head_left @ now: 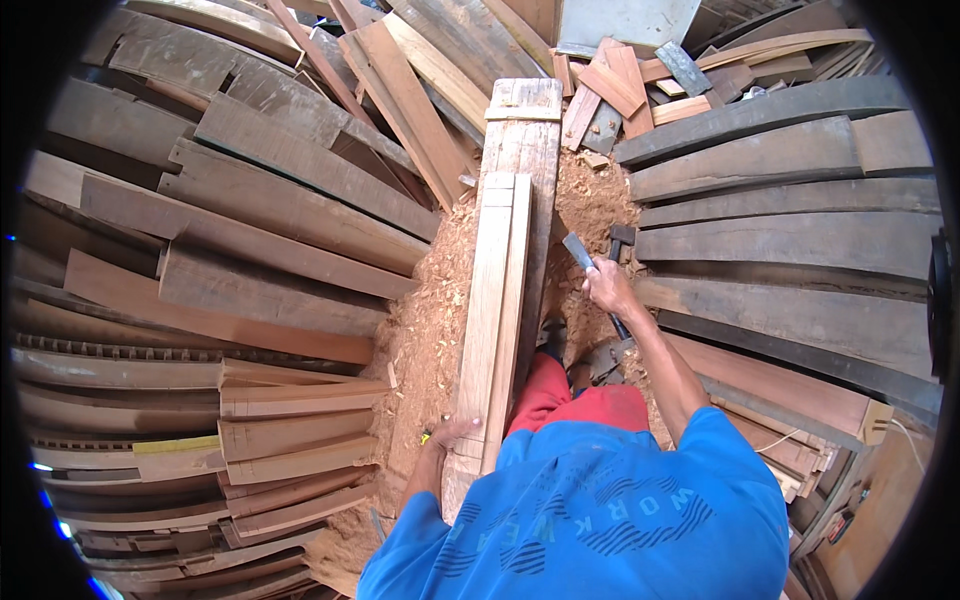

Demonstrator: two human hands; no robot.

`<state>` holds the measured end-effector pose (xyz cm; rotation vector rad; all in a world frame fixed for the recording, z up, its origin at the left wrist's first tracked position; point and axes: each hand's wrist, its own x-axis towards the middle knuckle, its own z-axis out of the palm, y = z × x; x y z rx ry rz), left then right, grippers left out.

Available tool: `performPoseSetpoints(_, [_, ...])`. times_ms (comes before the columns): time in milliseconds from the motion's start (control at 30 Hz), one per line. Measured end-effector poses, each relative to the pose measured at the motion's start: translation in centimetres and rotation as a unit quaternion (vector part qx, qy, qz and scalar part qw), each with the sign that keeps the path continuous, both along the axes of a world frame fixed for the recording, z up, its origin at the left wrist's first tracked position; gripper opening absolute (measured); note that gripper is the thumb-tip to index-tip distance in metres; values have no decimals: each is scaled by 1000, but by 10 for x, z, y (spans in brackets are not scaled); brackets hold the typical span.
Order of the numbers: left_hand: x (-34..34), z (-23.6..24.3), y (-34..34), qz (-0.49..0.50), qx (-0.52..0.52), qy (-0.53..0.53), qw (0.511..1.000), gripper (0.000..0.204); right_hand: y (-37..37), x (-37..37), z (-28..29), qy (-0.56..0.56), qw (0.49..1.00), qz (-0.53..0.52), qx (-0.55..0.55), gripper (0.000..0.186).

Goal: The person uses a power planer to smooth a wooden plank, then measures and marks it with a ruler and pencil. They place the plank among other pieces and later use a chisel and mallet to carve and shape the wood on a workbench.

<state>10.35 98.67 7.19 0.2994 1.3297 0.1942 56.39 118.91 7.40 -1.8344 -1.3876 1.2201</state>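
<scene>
Timber [487, 320]: pale, long, straight, lengthwise seam, thin lines across far end; lies on the bench [522, 145]. One piece or two: cannot tell. Right hand [608, 288] grasps chisel [578, 250], right of bench. Left hand [462, 428] on timber's near end; cannot tell whether clasping. Shavings [430, 300] flank bench, edged by boards [300, 200]. Count: one chisel; one hammer [622, 234], right of bench.

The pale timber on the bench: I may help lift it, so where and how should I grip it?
Probably grip the pale timber at its far end, from the far side, a hand on each long edge: it is long and narrow, the left hand rests toward its near end, and the right hand holds a bladed tool alongside.
</scene>
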Motion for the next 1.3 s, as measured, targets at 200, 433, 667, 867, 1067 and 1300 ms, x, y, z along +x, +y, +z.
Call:
performPoseSetpoints(200, [21,27,32,-120,138,102,978,80,-16,-10,-11,30,998,-21,-53,31])
performPoseSetpoints(433, [98,71,74,-395,183,469,769,75,-64,0,-20,121,982,-75,-125,24])
performPoseSetpoints(667, [97,57,79,-426,260,445,743,93,-88,14,-5,260,930,-209,-154,16])
performPoseSetpoints(867, [201,103,130,-403,660,231,590,114,-76,-27,33,443,879,-152,-85,25])
performPoseSetpoints(1067, [258,183,162,-488,751,136,423,66,-43,-73,45,493,862,89,82,31])
performPoseSetpoints(1300, [204,167,187,-343,525,314,712,62,-45,-34,-10,421,897,-95,-98,28])
